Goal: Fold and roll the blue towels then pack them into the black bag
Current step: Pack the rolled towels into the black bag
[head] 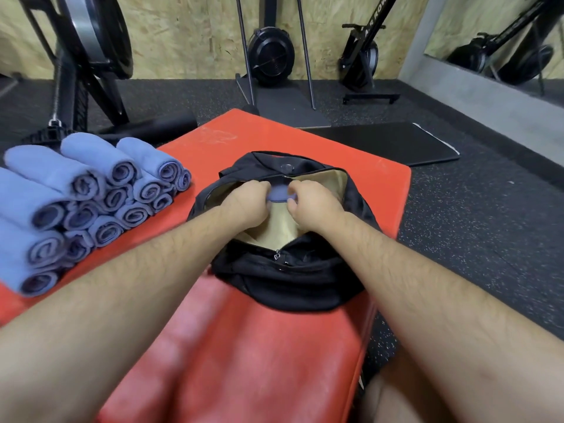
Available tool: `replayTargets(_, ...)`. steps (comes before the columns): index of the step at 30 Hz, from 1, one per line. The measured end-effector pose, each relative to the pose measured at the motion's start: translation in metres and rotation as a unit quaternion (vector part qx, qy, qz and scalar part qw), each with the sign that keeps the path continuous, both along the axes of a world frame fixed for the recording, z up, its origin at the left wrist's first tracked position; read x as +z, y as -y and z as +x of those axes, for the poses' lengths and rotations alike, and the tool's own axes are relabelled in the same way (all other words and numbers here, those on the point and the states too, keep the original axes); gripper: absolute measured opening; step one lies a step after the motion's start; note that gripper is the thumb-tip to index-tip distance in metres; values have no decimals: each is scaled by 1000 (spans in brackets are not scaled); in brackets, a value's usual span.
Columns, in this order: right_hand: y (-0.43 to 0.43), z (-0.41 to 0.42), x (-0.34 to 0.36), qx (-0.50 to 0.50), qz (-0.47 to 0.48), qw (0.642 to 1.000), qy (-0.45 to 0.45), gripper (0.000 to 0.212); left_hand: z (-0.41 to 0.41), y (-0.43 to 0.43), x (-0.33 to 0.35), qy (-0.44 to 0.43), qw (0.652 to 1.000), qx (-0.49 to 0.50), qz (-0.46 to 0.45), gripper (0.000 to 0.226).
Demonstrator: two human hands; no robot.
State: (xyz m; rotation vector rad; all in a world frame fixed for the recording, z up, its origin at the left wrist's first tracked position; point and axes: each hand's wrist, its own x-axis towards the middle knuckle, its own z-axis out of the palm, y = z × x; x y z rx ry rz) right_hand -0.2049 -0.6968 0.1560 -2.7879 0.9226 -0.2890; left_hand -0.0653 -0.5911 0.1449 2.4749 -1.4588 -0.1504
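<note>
Left hand [247,203] and right hand [311,206] each clasp an end of one rolled towel [279,193] in the mouth of the open bag [290,285]; seat it snug against the far wall, keeping the roll tight

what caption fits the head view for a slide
Left hand and right hand grip a blue towel in the open black bag on a red padded box, beside a stack of rolled towels.
</note>
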Motion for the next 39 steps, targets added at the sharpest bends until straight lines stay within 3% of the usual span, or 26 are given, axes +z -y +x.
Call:
replayTargets(5,-51,14,30,58,-11,997,50,28,-1,-56,43,11,991,-16,-136,19)
replayTargets(8,-82,39,45,89,-17,994,53,29,21,-98,64,46,988,13,-149,23)
replayTargets(16,-166,144,65,157,62,981,92,41,97,-190,96,184,973,113,-78,29)
replayTargets(24,-188,232,57,127,177,972,93,42,160,-203,92,127,982,137,-38,36)
replayTargets(31,-171,257,35,93,276,951,105,64,186,-202,80,102,985,132,-38,39)
replayTargets(36,-170,262,28,70,271,944,172,36,192,-197,70,97,984,126,-75,35)
replayTargets(39,-160,253,33,83,247,941,214,31,197,-196,71,135,982,104,-81,52)
